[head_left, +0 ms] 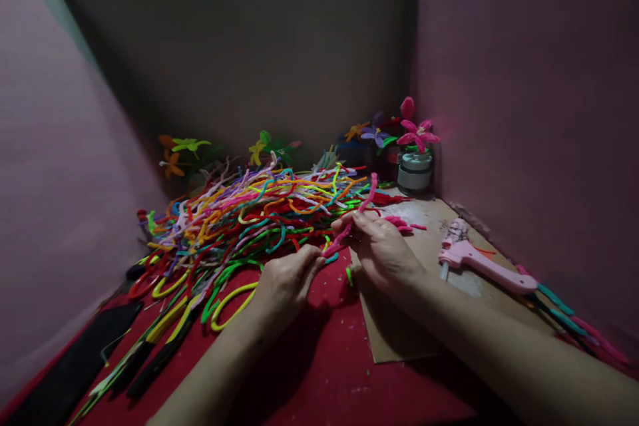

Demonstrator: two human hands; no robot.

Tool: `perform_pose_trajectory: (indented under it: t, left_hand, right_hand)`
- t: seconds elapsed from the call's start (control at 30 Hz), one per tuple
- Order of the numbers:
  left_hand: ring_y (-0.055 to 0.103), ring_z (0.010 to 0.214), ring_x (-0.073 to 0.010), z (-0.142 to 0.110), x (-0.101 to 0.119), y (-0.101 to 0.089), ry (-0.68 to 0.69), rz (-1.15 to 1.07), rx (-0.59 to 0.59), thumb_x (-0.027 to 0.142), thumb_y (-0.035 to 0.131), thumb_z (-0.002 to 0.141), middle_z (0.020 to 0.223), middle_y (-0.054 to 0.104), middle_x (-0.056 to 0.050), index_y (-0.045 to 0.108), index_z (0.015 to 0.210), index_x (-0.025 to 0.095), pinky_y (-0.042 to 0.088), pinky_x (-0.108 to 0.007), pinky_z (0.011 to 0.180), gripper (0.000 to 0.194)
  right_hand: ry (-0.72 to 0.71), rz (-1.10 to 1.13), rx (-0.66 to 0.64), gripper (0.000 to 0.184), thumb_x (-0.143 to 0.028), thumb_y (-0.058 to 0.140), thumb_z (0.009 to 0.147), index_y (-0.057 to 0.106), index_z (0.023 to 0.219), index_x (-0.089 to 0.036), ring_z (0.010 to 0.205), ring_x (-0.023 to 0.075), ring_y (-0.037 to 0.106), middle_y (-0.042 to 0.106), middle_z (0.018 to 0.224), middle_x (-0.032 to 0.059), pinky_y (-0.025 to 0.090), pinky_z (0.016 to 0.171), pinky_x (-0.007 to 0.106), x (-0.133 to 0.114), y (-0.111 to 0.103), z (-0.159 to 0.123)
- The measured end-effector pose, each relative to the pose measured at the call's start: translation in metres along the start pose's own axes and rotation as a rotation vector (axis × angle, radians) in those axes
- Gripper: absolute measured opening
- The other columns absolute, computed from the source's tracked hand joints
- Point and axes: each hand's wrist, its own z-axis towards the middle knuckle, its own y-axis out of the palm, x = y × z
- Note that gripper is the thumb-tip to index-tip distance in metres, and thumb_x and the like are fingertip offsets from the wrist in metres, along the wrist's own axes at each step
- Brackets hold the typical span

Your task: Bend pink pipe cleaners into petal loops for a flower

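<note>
Between my two hands stretches a pink pipe cleaner (340,237), its upper end sticking up past my right fingers. My left hand (294,276) pinches the lower end, thumb against the fingers. Higher up, my right hand (382,246) grips the same piece between thumb and fingertips. Just beyond my hands lies a large heap of many-coloured pipe cleaners (249,206). More pink pieces (402,223) rest on the cardboard behind my right hand.
A pink glue gun (484,265) lies on the cardboard (394,326) at right. Pliers with yellow-and-black handles (167,329) and a black strip (84,353) are at left on the red surface (309,373). At the back, a pink pipe-cleaner flower (418,135) stands in a small pot (414,173).
</note>
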Motion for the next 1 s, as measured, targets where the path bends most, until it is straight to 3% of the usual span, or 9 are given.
perform_pose_trajectory:
  t: [0.13, 0.23, 0.3, 0.43, 0.6, 0.73, 1.0]
  left_hand:
    - [0.034, 0.047, -0.0080, -0.002, 0.007, 0.003, -0.043, -0.115, -0.179, 0.034, 0.037, 0.086, 0.054, 0.042, 0.003, 0.056, 0.075, 0.020, 0.025, -0.021, 0.049, 0.026]
    - [0.031, 0.049, -0.0077, 0.001, 0.022, 0.001, -0.106, -0.334, -0.274, 0.038, 0.041, 0.083, 0.053, 0.037, 0.004, 0.053, 0.066, 0.018, 0.025, -0.020, 0.049, 0.028]
    - [0.032, 0.049, -0.0074, 0.003, 0.028, 0.002, -0.244, -0.552, -0.325, 0.041, 0.044, 0.081, 0.053, 0.038, 0.004, 0.053, 0.068, 0.017, 0.026, -0.020, 0.048, 0.028]
    - [0.023, 0.038, -0.0048, 0.005, 0.021, 0.010, -0.505, -0.993, -0.460, 0.041, 0.052, 0.075, 0.045, 0.034, 0.007, 0.054, 0.076, 0.016, 0.017, -0.019, 0.038, 0.026]
    - [0.020, 0.036, -0.0029, 0.002, 0.012, 0.017, -0.513, -1.091, -0.380, 0.040, 0.056, 0.074, 0.042, 0.030, 0.008, 0.057, 0.075, 0.014, 0.013, -0.017, 0.036, 0.027]
    - [0.021, 0.031, -0.0032, 0.001, 0.022, 0.020, -0.549, -1.083, -0.422, 0.041, 0.052, 0.077, 0.041, 0.035, 0.008, 0.058, 0.079, 0.015, 0.013, -0.018, 0.032, 0.027]
    - [0.018, 0.027, -0.0029, -0.003, 0.044, 0.025, -0.627, -1.245, -0.447, 0.035, 0.055, 0.074, 0.037, 0.032, 0.009, 0.054, 0.070, 0.016, 0.019, -0.017, 0.028, 0.019]
  right_hand:
    - [0.025, 0.187, 0.081, 0.008, -0.017, 0.051, 0.080, 0.050, 0.072, -0.016, 0.048, 0.0081, 0.050, 0.053, 0.053, -0.0023, 0.039, 0.047, 0.019, -0.020, -0.006, 0.010]
    - [0.052, 0.232, 0.081, 0.015, -0.013, 0.045, 0.083, 0.045, 0.069, -0.017, 0.034, 0.0039, 0.029, 0.038, 0.043, -0.0078, 0.025, 0.035, 0.015, -0.034, -0.015, 0.019]
    - [0.078, 0.226, 0.110, 0.019, -0.014, 0.040, 0.086, 0.044, 0.068, -0.016, 0.031, 0.0039, 0.020, 0.030, 0.040, -0.0095, 0.018, 0.032, 0.015, -0.042, -0.019, 0.022]
    - [0.038, 0.198, 0.155, 0.020, -0.017, 0.035, 0.090, 0.049, 0.075, -0.015, 0.030, 0.0043, 0.014, 0.020, 0.037, -0.0114, 0.014, 0.032, 0.016, -0.056, -0.022, 0.025]
    - [0.031, 0.246, 0.144, 0.019, -0.022, 0.041, 0.089, 0.048, 0.073, -0.017, 0.031, 0.0040, 0.016, 0.022, 0.038, -0.0110, 0.017, 0.032, 0.015, -0.065, -0.027, 0.028]
    - [-0.015, 0.276, 0.130, 0.016, -0.020, 0.042, 0.088, 0.048, 0.073, -0.017, 0.035, 0.0039, 0.024, 0.032, 0.043, -0.0088, 0.022, 0.035, 0.015, -0.070, -0.032, 0.032]
    - [0.016, 0.352, 0.171, 0.021, -0.015, 0.035, 0.090, 0.048, 0.073, -0.016, 0.031, 0.0058, 0.011, 0.013, 0.038, -0.0113, 0.013, 0.031, 0.019, -0.085, -0.032, 0.029]
